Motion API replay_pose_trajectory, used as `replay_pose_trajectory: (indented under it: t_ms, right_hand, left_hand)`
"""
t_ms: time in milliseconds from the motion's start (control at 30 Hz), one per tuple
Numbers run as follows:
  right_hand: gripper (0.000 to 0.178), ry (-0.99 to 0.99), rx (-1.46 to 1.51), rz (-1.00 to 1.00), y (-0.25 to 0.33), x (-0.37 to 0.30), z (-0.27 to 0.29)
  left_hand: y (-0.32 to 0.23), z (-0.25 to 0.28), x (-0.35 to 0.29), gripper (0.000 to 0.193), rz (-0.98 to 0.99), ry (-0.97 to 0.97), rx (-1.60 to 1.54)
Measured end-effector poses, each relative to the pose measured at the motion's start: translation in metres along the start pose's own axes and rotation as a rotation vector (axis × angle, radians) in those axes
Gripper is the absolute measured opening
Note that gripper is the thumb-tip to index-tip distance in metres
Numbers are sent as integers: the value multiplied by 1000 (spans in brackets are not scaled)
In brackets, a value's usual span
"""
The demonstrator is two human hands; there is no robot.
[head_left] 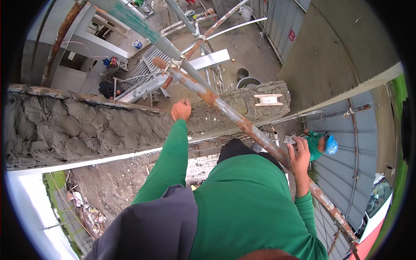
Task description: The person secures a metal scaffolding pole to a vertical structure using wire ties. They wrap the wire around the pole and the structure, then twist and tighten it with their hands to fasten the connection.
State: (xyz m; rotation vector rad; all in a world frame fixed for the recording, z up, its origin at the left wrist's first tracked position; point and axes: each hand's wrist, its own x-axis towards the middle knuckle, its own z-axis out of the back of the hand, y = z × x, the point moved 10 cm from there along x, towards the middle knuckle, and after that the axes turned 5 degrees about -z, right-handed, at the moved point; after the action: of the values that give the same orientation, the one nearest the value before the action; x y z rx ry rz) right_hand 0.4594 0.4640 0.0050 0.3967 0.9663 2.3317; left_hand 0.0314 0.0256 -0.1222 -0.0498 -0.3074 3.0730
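My left hand (181,109) is closed in a fist over the top of the wall, at the end of the wet mortar (78,125). What it holds, if anything, is hidden. My right hand (300,159) is raised beside a rusty scaffold pipe (234,117), fingers bent. A small pale, translucent thing (289,138) shows at its fingertips; I cannot make out its kind. A white spool (268,100) lies on the rough far-right end of the wall. A thin string runs along the wall's near edge.
Crossing scaffold pipes (169,47) stand beyond the wall, above a lower yard with buckets (249,82) and planks. A person in a blue helmet (331,145) is below at the right, by a corrugated metal fence (338,173). Rubble (89,208) lies below at the left.
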Motion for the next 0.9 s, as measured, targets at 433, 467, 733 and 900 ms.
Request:
replay_pose_trajectory:
  t_ms: [433, 467, 733, 900]
  right_hand:
    - [25, -157, -193, -151, -82, -53, 6]
    - [26, -142, -185, -138, -83, -52, 5]
    - [25, -95, -50, -284, -102, -52, -4]
    - [29, -103, -108, -186, -99, -52, -5]
  left_hand:
    - [0, 0, 1, 36, -17, -81, 4]
    - [-2, 2, 3, 36, -13, -96, 5]
    - [9, -6, 2, 33, -4, -118, 46]
    - [16, -13, 2, 32, -10, -152, 11]
